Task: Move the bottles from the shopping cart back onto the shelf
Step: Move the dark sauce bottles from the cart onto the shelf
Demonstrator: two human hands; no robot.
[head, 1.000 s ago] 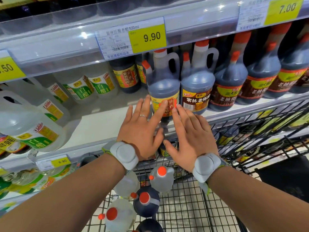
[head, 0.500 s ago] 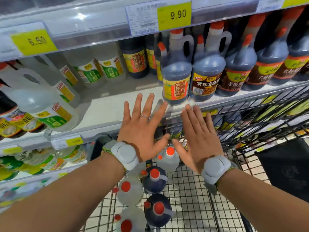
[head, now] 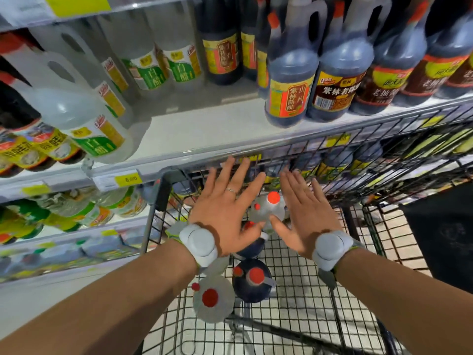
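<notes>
Our left hand [head: 225, 213] and right hand [head: 304, 213], both spread wide and empty, have dropped from the white shelf [head: 204, 131] into the wire shopping cart [head: 307, 316]. They now hover mid-frame over the clear red-capped bottle [head: 267, 210], so we judge another pick is beginning.

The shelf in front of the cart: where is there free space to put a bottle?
Shelf: bare between the clear jug and the dark jug. Right of the dark jug it is crowded.
</notes>
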